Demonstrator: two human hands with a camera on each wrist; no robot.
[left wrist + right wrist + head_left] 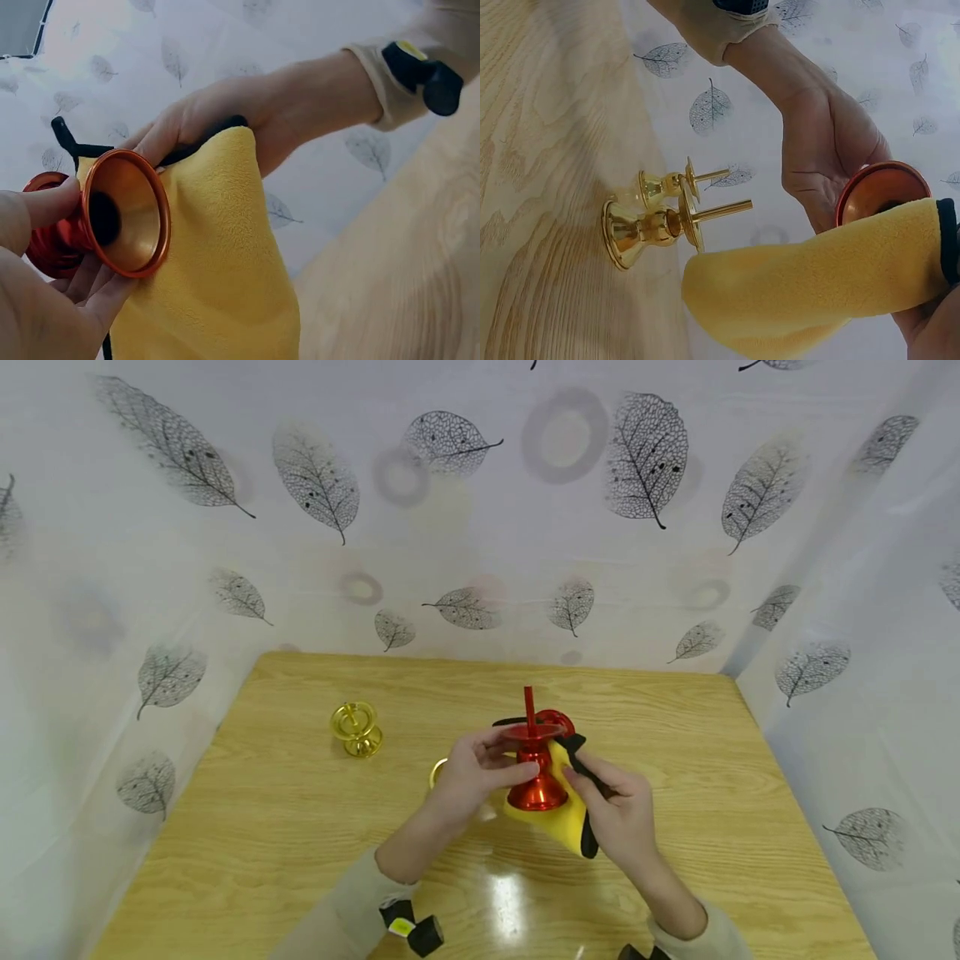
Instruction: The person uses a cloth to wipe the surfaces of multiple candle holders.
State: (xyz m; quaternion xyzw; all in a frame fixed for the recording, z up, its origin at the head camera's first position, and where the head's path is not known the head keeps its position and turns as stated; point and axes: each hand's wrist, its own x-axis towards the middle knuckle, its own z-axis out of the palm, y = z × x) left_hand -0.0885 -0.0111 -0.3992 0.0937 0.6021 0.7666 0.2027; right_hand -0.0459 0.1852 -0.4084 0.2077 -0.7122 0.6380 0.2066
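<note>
Fingers (603, 768) gripping a red stand (538, 789) and a yellow cloth (562, 831)

From my distant seat I am seeing the left hand (465, 777) curling thumb and fingers round the red stand's narrow neck, its spike rising above them. The right hand (622, 814) is pinching the yellow cloth by its black edge, the fabric running along the stand's right side, between both sets of fingers. Just beyond the left fingertips a second red piece (564, 720) is showing, the held stand blocking part of it from me. Close by the left hand a gold stand (660, 226) is sitting, mostly hidden in the head view but showing plainly from the right wrist; another gold stand (363, 743) is standing well left of those fingers. Beneath both hands a wood-grained table (300, 843) is spreading out, catching bright glare below the fingers. Beyond them, pale sheeting (465, 543) printed with dark leaves is hanging round the table's back and sides.
</note>
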